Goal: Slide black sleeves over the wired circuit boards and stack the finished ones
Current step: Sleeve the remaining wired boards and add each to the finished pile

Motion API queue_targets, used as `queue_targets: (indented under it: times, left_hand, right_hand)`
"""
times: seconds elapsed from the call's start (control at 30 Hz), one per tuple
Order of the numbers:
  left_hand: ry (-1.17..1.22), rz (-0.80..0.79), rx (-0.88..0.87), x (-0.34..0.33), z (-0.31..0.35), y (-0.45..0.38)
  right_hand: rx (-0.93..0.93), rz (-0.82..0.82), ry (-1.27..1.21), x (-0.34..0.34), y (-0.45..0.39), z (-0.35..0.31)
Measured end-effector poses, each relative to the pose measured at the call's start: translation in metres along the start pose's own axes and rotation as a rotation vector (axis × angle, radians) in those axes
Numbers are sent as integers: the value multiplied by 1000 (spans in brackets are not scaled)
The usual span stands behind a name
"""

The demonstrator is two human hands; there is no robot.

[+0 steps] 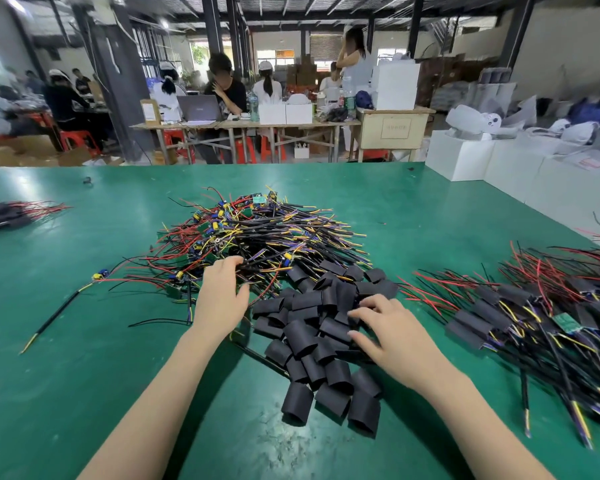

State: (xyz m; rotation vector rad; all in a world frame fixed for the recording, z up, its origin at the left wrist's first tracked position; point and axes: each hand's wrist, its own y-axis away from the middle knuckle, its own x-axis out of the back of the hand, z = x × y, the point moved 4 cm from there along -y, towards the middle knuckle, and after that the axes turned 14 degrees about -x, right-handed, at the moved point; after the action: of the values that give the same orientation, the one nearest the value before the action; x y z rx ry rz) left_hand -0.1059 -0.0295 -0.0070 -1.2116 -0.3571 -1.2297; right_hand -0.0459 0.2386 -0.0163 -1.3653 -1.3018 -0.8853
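Note:
A tangled heap of wired circuit boards [257, 233] with red, black, yellow and purple wires lies mid-table. In front of it sits a pile of short black sleeves [312, 341]. My left hand [222, 292] reaches into the near edge of the board heap, its fingers curled among the wires; what it holds is hidden. My right hand [392, 330] lies on the sleeve pile with fingers spread, touching the sleeves. A stack of sleeved boards [534, 313] spreads out at the right.
The green table [84, 341] carries a loose board with a long black cable [84, 289] at the left and another bundle of sleeved boards [11, 213] at the far left edge. White boxes [499, 161] stand at the back right. People work at tables beyond.

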Motion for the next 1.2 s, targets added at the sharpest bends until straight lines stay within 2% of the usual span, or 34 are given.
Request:
queue_targets:
  times: [0.17, 0.23, 0.33, 0.4, 0.5, 0.6, 0.73, 0.83, 0.9, 1.03, 1.2]
  left_hand:
    - [-337, -264, 39, 0, -22, -18]
    - [-314, -224, 64, 0, -27, -18]
    - [-248, -81, 194, 5, -36, -10]
    - [-261, -31, 203, 9, -40, -5]
    - [-233, 132, 107, 24, -34, 0]
    - [-212, 314, -71, 45, -15, 1]
    - [-200, 362, -375, 59, 25, 5]
    - [-230, 242, -574, 53, 56, 13]
    - [-160, 103, -622, 42, 68, 20]
    - [164, -91, -471, 18, 71, 33]
    - [372, -188, -323, 2, 64, 42]
  right_hand:
    - [-10, -41, -21, 4, -2, 3]
    - [-49, -37, -64, 6, -2, 4]
    - [-123, -6, -108, 8, -2, 9]
    - [-175, 20, -117, 9, -2, 13]
    - [-205, 53, -95, 11, -3, 14]
    - [-207, 97, -64, 11, -3, 11]
    - [-248, 123, -102, 12, -4, 14]
    - [-259, 92, -181, 13, -3, 17]
    - [-244, 54, -222, 12, -4, 18]
    - [-251, 33, -200, 10, -4, 22]
    - [-233, 17, -101, 12, -5, 23]
